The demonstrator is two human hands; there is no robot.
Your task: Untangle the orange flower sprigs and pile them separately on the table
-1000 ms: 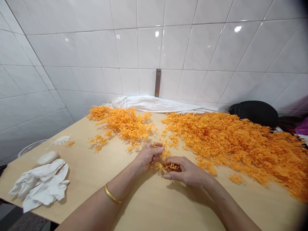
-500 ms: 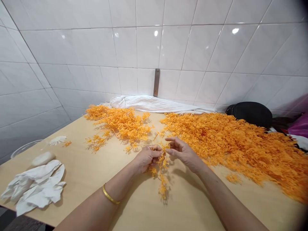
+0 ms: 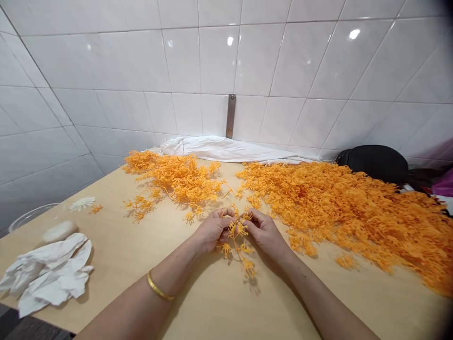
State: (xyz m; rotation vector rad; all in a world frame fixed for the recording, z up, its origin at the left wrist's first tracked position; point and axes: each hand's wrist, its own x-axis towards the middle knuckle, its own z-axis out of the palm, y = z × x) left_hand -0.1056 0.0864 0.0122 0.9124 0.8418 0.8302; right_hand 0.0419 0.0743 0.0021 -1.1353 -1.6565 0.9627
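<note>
- My left hand point(image 3: 212, 230) and right hand point(image 3: 264, 231) meet above the middle of the counter point(image 3: 226, 302), fingertips almost touching.
- Both hands are closed in a pinch on one orange sprig point(image 3: 238, 238); its upper part sits between my fingers, and its lower tufts hang down to the wood just in front of the hands.
- A gold bangle point(image 3: 158, 288) rings my left wrist.
- To my right, a large orange heap point(image 3: 354, 212) of the same sprigs spreads along the counter to the far edge; my right hand is just beside its near fringe.
- A smaller orange pile point(image 3: 177, 179) lies ahead and left, apart from my hands.
- At the left end I see crumpled white cloth point(image 3: 49, 276), a pale rounded lump point(image 3: 58, 231) and a white flower piece point(image 3: 81, 204).
- A white sack point(image 3: 226, 150) lies along the tiled wall, with a black bag point(image 3: 375, 163) to the right.
</note>
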